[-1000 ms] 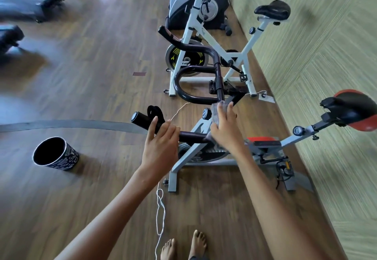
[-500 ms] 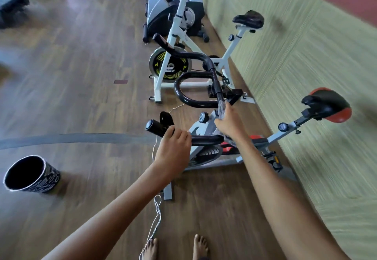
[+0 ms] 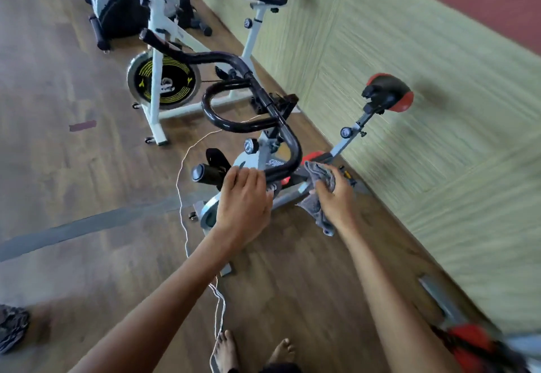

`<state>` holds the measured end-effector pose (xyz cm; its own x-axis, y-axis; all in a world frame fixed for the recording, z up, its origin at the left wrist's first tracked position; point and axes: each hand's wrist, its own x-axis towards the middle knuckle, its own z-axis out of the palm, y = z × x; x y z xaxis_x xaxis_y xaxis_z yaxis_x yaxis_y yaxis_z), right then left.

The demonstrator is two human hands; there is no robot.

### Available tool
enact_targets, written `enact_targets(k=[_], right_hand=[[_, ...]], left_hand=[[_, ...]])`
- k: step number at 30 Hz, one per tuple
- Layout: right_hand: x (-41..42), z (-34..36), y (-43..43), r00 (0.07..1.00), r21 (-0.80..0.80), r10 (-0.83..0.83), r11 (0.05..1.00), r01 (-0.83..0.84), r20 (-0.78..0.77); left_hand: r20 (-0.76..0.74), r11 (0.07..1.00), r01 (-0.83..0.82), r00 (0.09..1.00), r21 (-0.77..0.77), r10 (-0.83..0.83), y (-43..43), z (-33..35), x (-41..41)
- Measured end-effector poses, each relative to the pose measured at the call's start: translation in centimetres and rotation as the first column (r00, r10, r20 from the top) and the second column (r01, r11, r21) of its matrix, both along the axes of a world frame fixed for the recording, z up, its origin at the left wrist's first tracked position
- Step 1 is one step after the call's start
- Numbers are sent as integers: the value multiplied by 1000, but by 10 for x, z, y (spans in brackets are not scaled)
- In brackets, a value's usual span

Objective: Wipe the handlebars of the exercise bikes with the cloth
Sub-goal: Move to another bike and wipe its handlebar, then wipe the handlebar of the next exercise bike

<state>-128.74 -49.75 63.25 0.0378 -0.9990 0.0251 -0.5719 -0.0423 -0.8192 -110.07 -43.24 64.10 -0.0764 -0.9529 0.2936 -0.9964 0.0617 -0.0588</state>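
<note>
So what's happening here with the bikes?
A barefoot person is cleaning gym bikes along the wall. The left hand rests on the black handlebar of the nearest bike, close to its end grip. The right hand clutches a grey cloth just off the handlebar's curved bend, apparently not pressed against it right now. A second white bike stands farther along the wall.
</note>
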Motion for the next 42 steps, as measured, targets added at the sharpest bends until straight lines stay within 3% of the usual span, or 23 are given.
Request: enact_targets(k=[3, 8, 16, 21, 24, 29, 34, 37, 42], right_hand=[[-33, 9, 27, 1000, 57, -2, 998, 1, 20], [-98, 7, 90, 995, 53, -77, 995, 80, -63], [-169, 0, 216, 918, 98, -393, 913, 397, -54], [-187, 13, 264, 807, 19, -586, 808, 589, -73], [-191, 24, 275, 699, 17, -710, 701, 713, -79], [-186, 39, 278, 421, 12, -904, 421, 907, -74], [-149, 66, 280, 8, -32, -999, 9, 999, -54], [-112, 87, 296, -266, -85, -955, -257, 963, -129], [-69, 117, 332, -688, -300, -694, -624, 721, -212]], left_hand=[[-223, 993, 116, 967, -32, -120, 8, 1, -16], [-263, 909, 244, 952, 339, -157, 31, 3, -63], [-280, 739, 505, 863, 447, -420, 53, -2, -161], [-219, 550, 737, 656, 393, -722, 48, -1, -240], [-294, 405, 832, 523, 379, -800, 39, 2, -287], [-374, 113, 924, 257, 366, -891, 21, 12, -352], [-468, -241, 938, -101, 250, -878, 25, 28, -386], [-533, -451, 867, -284, 213, -797, 53, 32, -395], [-492, -672, 736, -557, 80, -669, 106, 28, -402]])
